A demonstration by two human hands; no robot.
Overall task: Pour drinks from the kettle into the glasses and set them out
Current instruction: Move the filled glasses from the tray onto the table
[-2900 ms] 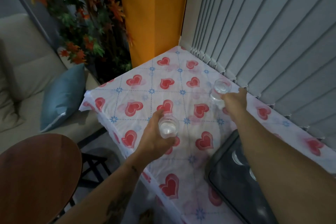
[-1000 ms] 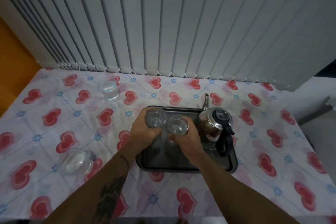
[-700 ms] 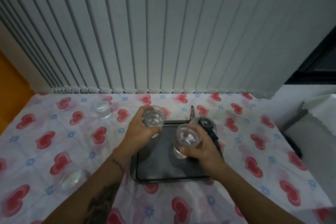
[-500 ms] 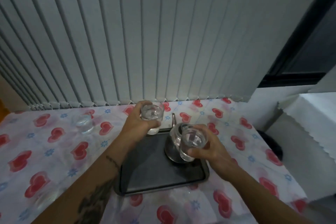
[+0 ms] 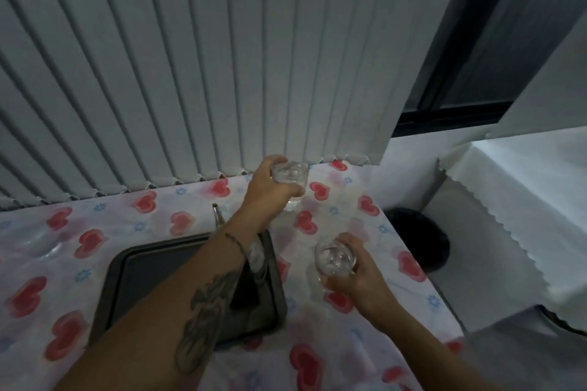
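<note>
While both hands hold glasses, the kettle stays hidden on the tray.

Low and right of centre, the right hand [image 5: 359, 276] has its grip closed round a glass [image 5: 334, 259] over the heart-print worktop [image 5: 365, 340]. Left of it sits the dark tray [image 5: 133, 279], the kettle spout [image 5: 216, 216] showing beyond the forearm. Farther up, the left hand [image 5: 265, 187] grips a second glass [image 5: 290, 178] near the blinds [image 5: 190, 57].

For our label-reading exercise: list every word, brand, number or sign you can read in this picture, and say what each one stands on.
None: no readable text anywhere.
The tablecloth bears only hearts and flowers.
The tray, both glasses and the blinds are plain.
The forearm tattoo is a drawing without letters.
</note>
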